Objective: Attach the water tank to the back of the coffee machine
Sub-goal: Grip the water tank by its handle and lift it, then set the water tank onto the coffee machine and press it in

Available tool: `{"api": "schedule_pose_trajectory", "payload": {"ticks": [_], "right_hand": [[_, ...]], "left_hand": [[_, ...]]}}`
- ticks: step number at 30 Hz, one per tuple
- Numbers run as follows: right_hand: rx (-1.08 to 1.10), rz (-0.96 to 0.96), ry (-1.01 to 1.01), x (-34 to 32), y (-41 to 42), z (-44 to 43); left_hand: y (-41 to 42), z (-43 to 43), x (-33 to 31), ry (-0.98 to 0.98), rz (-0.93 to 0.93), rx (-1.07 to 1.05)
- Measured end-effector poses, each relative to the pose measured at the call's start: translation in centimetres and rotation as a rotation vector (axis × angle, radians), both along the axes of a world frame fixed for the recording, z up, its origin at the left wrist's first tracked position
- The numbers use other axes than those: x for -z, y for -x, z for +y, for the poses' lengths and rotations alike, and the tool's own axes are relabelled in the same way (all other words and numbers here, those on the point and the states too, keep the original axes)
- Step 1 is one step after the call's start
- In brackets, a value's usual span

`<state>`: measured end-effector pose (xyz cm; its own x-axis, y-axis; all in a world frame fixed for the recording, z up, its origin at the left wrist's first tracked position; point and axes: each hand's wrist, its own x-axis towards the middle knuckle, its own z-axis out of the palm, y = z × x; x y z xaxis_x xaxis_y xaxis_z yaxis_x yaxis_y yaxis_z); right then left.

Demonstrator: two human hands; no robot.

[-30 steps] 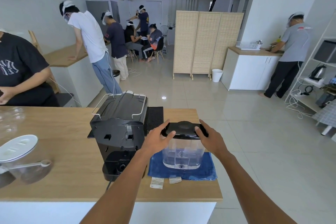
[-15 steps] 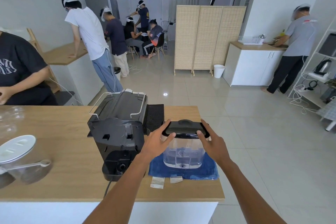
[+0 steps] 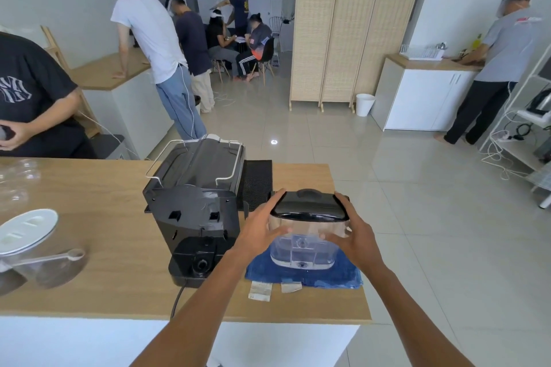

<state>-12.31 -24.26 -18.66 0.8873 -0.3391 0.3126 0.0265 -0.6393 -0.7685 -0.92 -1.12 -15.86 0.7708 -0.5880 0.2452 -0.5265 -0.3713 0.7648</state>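
Observation:
The clear water tank [image 3: 304, 250] with a black lid stands on, or just above, a blue cloth [image 3: 337, 275] at the right end of the wooden counter; I cannot tell which. My left hand [image 3: 262, 232] grips its left side and my right hand [image 3: 353, 237] grips its right side, fingers wrapped over the lid's edges. The black coffee machine [image 3: 196, 202] stands just left of the tank with its back facing me, showing two slots and a round port on the base. A small gap separates tank and machine.
A black drip mat [image 3: 258, 183] lies behind the tank. A glass jar with a white lid and a scoop [image 3: 32, 250] sits at the counter's left. The machine's cord [image 3: 177, 299] hangs over the front edge. A person in a black shirt [image 3: 32, 98] sits at the far left.
Both hands have slid from the lid's top down onto the tank's sides and closed on it. The tank may have come slightly up off the cloth.

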Motion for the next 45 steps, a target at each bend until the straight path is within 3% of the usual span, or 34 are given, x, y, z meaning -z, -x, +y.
{"api": "schedule_pose_trajectory", "payload": {"ticks": [6,17,21,25,32,45], "right_hand": [[-0.009,-0.019,-0.066,-0.6,-0.2,0.1],[-0.058,-0.094,-0.092,-5.4,1.9,1.7],[-0.104,-0.116,-0.048,-8.1,2.5,3.1],[-0.142,-0.151,-0.035,-9.5,2.4,5.4],[-0.184,-0.185,-0.081,-10.6,0.9,11.2],[-0.165,-0.161,-0.086,-8.6,-4.4,21.4]], "left_hand": [[-0.1,0.1,-0.6,0.017,0.069,-0.002],[1.0,2.6,-3.4,0.089,-0.103,-0.034],[2.2,4.9,-5.2,0.139,-0.085,-0.056],[3.2,7.7,-6.8,0.237,-0.016,-0.031],[3.2,13.7,-8.8,0.325,-0.073,-0.12],[-1.6,22.4,-5.9,0.273,0.006,-0.234]]}}
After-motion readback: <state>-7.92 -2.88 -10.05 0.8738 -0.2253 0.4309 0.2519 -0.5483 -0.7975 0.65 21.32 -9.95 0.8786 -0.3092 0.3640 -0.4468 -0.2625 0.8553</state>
